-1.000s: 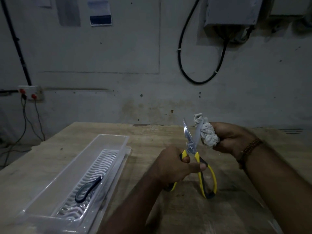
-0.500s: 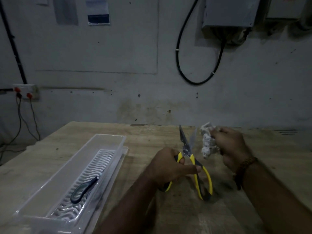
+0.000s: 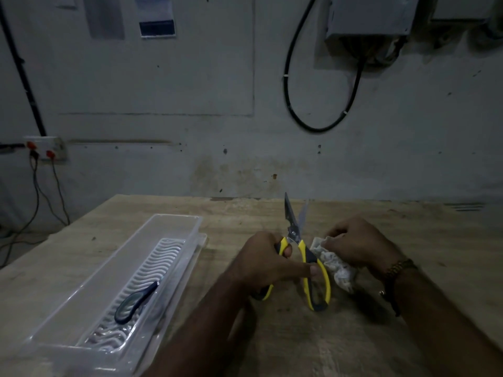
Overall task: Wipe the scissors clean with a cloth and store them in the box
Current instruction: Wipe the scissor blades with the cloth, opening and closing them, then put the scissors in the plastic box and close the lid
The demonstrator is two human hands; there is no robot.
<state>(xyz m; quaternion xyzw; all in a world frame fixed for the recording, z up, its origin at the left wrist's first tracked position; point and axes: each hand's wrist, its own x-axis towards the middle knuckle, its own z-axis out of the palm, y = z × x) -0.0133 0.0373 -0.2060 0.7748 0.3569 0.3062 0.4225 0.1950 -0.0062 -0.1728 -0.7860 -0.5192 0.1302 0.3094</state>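
Yellow-and-black scissors stand upright over the wooden table, blades slightly parted and pointing up. My left hand grips one handle, with a finger across the other. My right hand holds a crumpled white cloth just right of the handles, low near the table. A clear plastic box lies at the left with a ribbed white insert and a dark-handled tool inside.
The wooden table ends at a stained wall. A black cable loop and a grey box hang on the wall. A socket with red plugs sits at the far left.
My right hand has carried the cloth down from the blade tips to beside the handles. The scissors stay upright in my left hand.
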